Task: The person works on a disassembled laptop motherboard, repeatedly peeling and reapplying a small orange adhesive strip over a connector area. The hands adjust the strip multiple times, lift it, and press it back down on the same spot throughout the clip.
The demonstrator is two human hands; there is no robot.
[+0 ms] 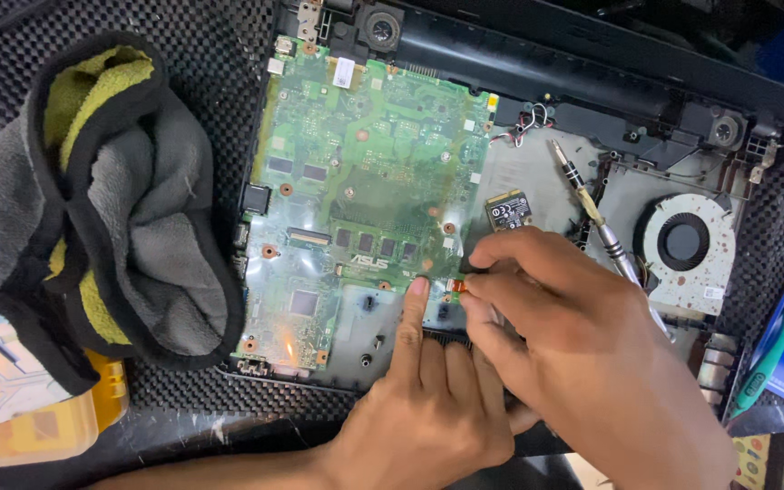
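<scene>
While both hands work at the green motherboard (365,172):
Left hand (428,408): index finger pressed flat on the motherboard's lower edge.
Right hand (583,345): thumb and forefinger pinched together on a small orange connector (456,287), just right of that fingertip.
Screwdriver (592,213): right of the motherboard.
Grey cloth (120,200): left of it.

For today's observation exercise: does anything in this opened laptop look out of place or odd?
Yes. A slim metal screwdriver lies loose inside the black laptop chassis, slanting between the small wireless card and the round cooling fan, whose pale cover is speckled with rusty brown spots. The green motherboard looks seated.
</scene>
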